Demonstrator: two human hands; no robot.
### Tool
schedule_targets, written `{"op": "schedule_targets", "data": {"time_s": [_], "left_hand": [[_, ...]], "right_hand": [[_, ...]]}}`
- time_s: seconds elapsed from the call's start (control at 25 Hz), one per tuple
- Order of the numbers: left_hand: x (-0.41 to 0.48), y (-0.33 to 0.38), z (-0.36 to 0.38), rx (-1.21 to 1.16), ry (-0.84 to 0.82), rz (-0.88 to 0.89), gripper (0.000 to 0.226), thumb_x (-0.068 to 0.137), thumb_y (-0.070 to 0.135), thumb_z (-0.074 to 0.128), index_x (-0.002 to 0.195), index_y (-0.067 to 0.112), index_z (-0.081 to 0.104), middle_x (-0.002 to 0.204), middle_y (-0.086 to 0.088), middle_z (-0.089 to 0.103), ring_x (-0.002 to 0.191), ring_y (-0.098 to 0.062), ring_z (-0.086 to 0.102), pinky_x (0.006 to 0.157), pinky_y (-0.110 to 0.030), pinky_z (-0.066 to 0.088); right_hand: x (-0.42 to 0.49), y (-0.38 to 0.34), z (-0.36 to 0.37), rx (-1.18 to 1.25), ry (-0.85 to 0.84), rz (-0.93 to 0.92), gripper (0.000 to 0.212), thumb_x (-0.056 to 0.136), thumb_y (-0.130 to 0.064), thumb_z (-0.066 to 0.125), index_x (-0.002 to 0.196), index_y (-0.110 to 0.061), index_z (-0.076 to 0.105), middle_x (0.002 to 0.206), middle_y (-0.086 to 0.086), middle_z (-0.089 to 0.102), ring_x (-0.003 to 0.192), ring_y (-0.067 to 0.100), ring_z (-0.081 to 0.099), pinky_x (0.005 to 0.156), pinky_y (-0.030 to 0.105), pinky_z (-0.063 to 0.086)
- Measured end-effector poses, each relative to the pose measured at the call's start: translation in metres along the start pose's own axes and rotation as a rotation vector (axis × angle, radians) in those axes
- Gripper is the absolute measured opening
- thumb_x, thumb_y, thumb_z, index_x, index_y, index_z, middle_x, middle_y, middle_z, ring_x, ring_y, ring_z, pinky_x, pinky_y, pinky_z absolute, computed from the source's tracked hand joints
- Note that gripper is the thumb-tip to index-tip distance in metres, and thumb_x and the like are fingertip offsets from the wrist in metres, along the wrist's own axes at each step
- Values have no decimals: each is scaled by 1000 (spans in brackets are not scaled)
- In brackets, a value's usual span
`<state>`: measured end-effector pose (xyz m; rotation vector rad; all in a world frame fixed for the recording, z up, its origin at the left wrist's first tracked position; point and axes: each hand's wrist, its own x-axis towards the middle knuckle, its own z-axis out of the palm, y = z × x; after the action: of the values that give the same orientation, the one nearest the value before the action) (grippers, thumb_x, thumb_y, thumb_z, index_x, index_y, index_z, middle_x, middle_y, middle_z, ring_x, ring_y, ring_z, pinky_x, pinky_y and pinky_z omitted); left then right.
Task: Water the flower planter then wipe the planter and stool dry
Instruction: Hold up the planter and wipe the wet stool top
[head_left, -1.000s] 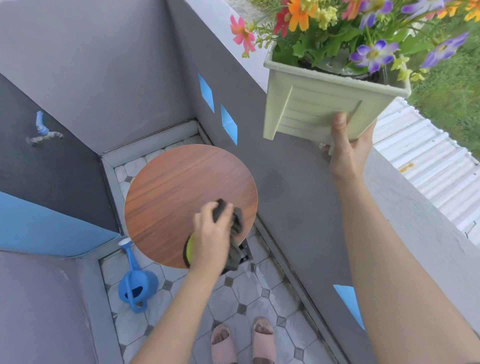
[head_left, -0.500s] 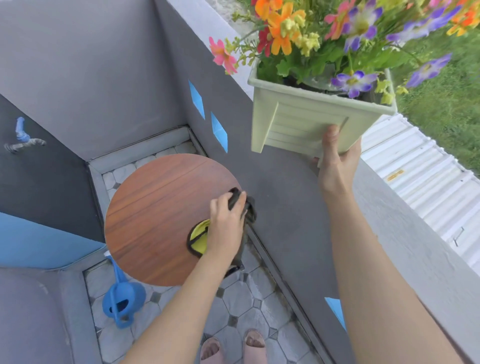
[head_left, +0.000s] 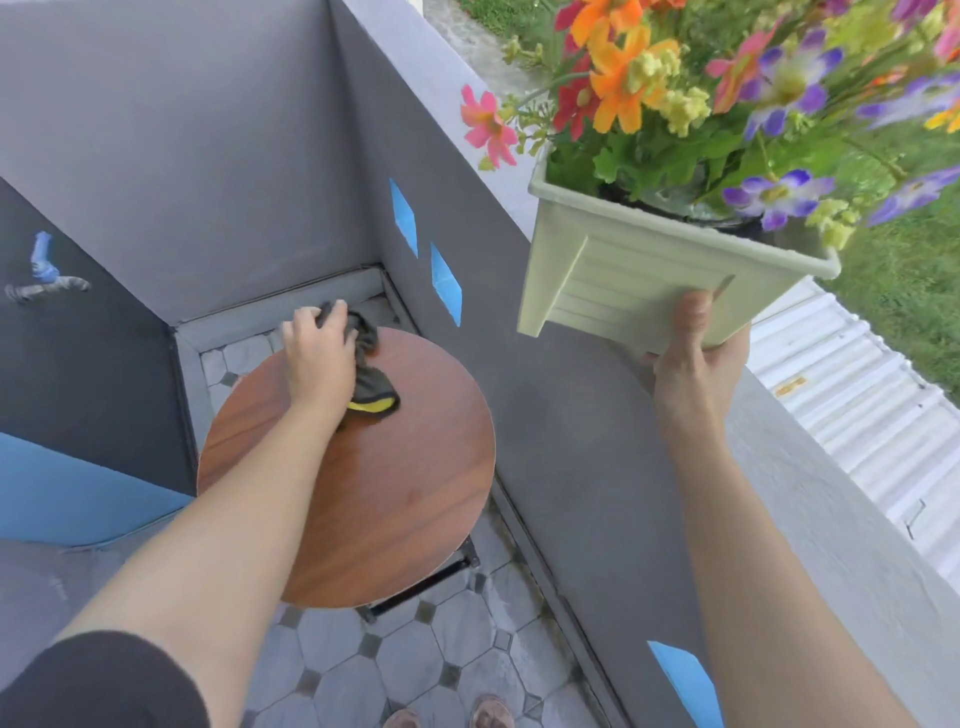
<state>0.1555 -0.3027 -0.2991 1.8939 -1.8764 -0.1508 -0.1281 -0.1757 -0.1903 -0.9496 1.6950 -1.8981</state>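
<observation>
The round wooden stool (head_left: 395, 493) stands on the tiled floor in the balcony corner. My left hand (head_left: 317, 358) presses a dark grey cloth with a yellow edge (head_left: 371, 384) onto the far part of the stool top. My right hand (head_left: 696, 358) holds the pale green planter (head_left: 623, 280) from below, lifted in the air above the parapet wall, with my thumb on its side. Colourful flowers (head_left: 727, 104) fill the planter.
The grey parapet wall (head_left: 597, 441) with blue diamond marks runs along the right, its ledge (head_left: 831, 519) under the planter. A grey wall closes the corner behind the stool. A corrugated roof (head_left: 872, 395) and grass lie beyond. My sandalled feet (head_left: 447, 717) are at the bottom edge.
My left hand has slid the cloth from the stool's near right edge across to its far side. The view has shifted, so the blue watering can is out of view. The planter stays held up.
</observation>
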Motion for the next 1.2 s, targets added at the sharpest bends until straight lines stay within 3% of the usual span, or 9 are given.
{"op": "schedule_targets", "data": {"time_s": [0.08,0.2,0.36,0.48,0.6,0.8,0.88,1.0,1.2], "left_hand": [[-3,-34,-18,13,16,-102,39,94,13,53,132,9,51,124,-27,46,111,-43,40,93,-46,36],[-18,-84,-49,36,21,-244,38,96,14,51,133,7,51,124,-29,49,112,-45,44,95,-48,35],[-50,-143,-85,83,-52,-470,37,95,12,50,130,2,52,116,-36,55,110,-50,47,91,-51,38],[-76,-166,-102,-29,-119,-660,36,95,16,52,130,8,55,120,-32,56,115,-47,46,93,-47,40],[-107,-162,-98,-262,-185,-667,35,92,24,58,124,10,60,124,-22,60,116,-38,51,94,-39,41],[-131,-136,-84,-774,-201,-871,59,82,62,51,119,17,59,119,-3,61,107,-25,58,96,-43,47],[-135,-131,-80,-848,-216,-843,64,77,61,59,123,15,57,118,-1,61,107,-22,59,97,-46,47],[-139,-133,-74,-903,-171,-758,46,79,43,68,114,13,62,111,-4,68,101,-22,64,93,-46,50],[-140,-138,-70,-890,-165,-726,76,59,64,65,119,17,60,117,-3,66,105,-22,63,94,-46,50]], "right_hand": [[-1,-5,2,-9,-66,-87,100,71,-77,52,132,1,47,115,-1,56,98,-17,56,85,11,47],[-9,-10,13,-19,-168,-130,83,82,-66,54,132,0,44,116,-6,53,98,-26,52,87,3,40],[-39,-13,46,62,-220,-115,90,77,-72,50,130,1,46,114,-9,55,98,-25,52,87,2,39],[-73,-8,75,118,-273,-68,87,72,-77,54,130,-13,45,117,-14,55,103,-21,53,89,5,40],[-108,3,96,141,-325,-6,77,75,-67,63,131,-16,46,117,-12,57,103,-17,56,92,11,44],[-161,29,116,113,-379,34,63,76,-49,52,128,-15,44,110,-20,55,94,-26,54,81,-2,39],[-172,42,119,108,-396,54,63,74,-51,54,127,-18,45,109,-21,57,94,-26,55,82,-1,39],[-184,59,120,99,-435,48,70,76,-51,55,135,-13,45,110,-21,59,100,-23,55,86,2,40],[-186,77,111,24,-476,48,76,80,-64,57,137,-15,42,105,-27,62,101,-16,57,89,8,40]]}}
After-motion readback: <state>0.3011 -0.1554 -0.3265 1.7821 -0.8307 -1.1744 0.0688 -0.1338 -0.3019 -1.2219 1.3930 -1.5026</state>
